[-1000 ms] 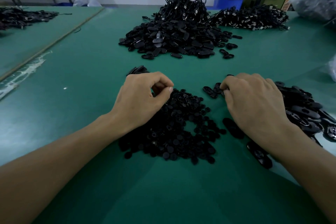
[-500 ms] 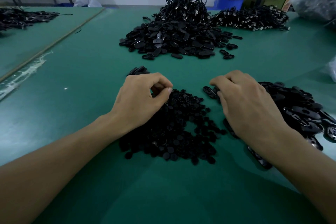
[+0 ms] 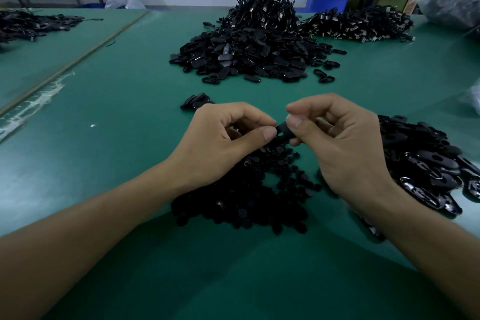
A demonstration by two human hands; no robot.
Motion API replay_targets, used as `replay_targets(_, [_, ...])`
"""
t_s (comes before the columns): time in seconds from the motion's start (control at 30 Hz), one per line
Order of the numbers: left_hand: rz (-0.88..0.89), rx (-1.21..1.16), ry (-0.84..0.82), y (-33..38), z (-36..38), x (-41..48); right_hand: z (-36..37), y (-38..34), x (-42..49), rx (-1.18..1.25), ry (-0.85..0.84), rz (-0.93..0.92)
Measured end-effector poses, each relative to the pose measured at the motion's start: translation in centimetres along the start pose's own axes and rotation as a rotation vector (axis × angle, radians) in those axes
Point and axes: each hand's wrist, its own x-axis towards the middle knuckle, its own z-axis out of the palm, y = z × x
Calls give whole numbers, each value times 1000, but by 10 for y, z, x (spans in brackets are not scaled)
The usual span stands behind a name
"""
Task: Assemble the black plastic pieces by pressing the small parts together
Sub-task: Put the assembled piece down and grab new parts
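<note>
My right hand (image 3: 345,148) pinches a black oval plastic piece (image 3: 283,133) between thumb and forefinger, lifted just above the table. My left hand (image 3: 220,143) meets it from the left, thumb and forefinger closed against the piece's left end; whatever small part sits between those fingertips is hidden. Under both hands lies a pile of small round black parts (image 3: 249,197). To the right is a pile of larger black oval shells (image 3: 428,163).
A large heap of black oval pieces and cables (image 3: 254,47) sits at the far centre of the green table (image 3: 104,163), with another cable heap (image 3: 358,24) to the back right. A few oval pieces (image 3: 196,101) lie just beyond my left hand. More black parts (image 3: 31,24) lie far left.
My right hand left the right pile, lifted with an oval piece and moved left to meet my left hand. My left hand rose slightly off the small-parts pile.
</note>
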Motion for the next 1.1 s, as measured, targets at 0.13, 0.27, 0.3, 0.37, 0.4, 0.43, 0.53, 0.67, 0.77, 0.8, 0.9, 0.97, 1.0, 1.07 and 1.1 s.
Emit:
replay_targets(0.13, [-12, -110, -29, 3, 1, 0, 1, -1, -1, 69, 49, 57])
replay_targets(0.27, [-52, -217, -24, 5, 3, 0, -1, 0, -1, 50, 5, 77])
replay_targets(0.3, [-61, -243, -17, 5, 3, 0, -1, 1, -2, -19, -24, 68])
replay_targets(0.37, [-57, -260, -16, 5, 3, 1, 0, 4, -3, -145, -59, 54])
replay_targets(0.4, [-57, -261, -16, 5, 3, 1, 0, 6, -3, -181, -63, 52])
replay_targets(0.43, [-62, -264, -12, 5, 3, 1, -1, 7, -3, -197, -61, 56])
replay_targets(0.53, [-84, -257, 12, 5, 2, 0, -3, 10, -1, -177, -49, 104])
replay_targets(0.67, [-121, -235, 37, 4, 2, 0, -5, 11, 0, -116, -69, 163])
replay_targets(0.77, [-186, -233, 15, 1, 0, 0, -6, 12, -2, -191, -114, 175])
replay_targets(0.8, [-189, -218, 12, 1, -1, 0, -7, 12, -3, -307, -134, 173])
replay_targets(0.9, [-184, -154, 60, -3, -2, 1, -8, 11, -7, -895, -311, 104])
replay_targets(0.97, [-189, -122, 103, -6, -4, 1, -7, 9, -8, -1086, -431, 78])
replay_targets(1.0, [-194, -110, 117, -7, -4, 1, -6, 8, -8, -1093, -452, 82])
replay_targets(1.07, [-204, -101, 129, -9, -4, 1, -5, 6, -8, -1061, -444, 55])
replay_targets(1.1, [-206, -102, 130, -9, -4, 1, -4, 6, -8, -1050, -433, 37])
